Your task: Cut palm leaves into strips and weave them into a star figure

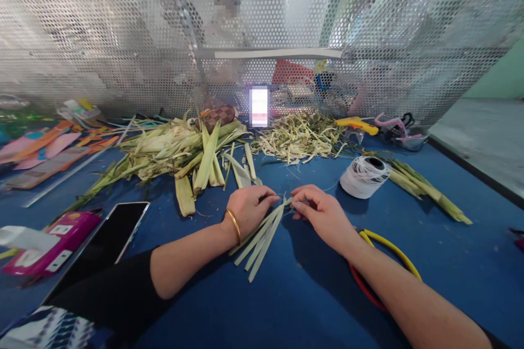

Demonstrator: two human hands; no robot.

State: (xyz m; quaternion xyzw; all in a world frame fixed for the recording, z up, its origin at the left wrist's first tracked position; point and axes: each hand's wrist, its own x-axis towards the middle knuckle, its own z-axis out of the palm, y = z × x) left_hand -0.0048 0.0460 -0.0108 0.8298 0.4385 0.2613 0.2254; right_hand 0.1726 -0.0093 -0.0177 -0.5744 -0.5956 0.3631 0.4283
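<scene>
The left hand (251, 204) pinches something too fine to make out. Between the hands sits the gathered end of the pale strips (265, 241); their long axis slants back leftward, loose tips fanned below the left hand. The right hand (317, 210) seems to grasp that end; binding looks in hand, calling for a steady pinch.

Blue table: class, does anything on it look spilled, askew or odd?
Mostly just untidy: the shreds lie in a tangled heap, some straying loose on the table. The front strips fan out unevenly, but nothing looks clearly damaged.
</scene>
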